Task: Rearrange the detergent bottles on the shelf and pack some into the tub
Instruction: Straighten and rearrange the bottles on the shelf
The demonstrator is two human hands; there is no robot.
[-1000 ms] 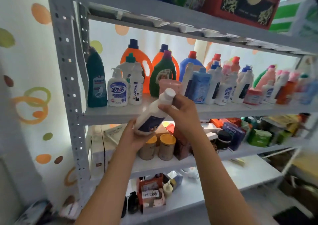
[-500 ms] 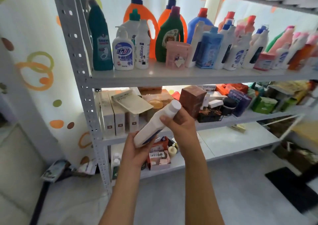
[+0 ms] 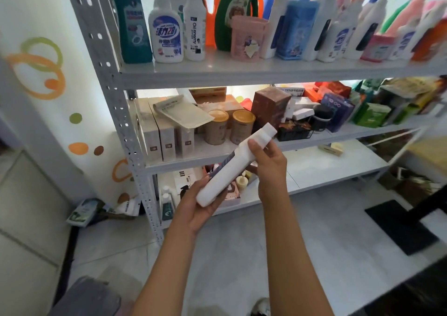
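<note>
Gripping a tilted white bottle (image 3: 232,168), left hand (image 3: 193,204) cups its base, right hand (image 3: 268,168) fingers (image 3: 254,146) clasp its neck.

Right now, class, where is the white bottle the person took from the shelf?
In the head view, the white bottle is centre frame, tilted, held between left hand and right hand, before the lower shelves.

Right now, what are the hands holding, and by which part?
A white bottle, tilted. The left hand grips its base end; the right hand grips its neck just below the cap.
</note>
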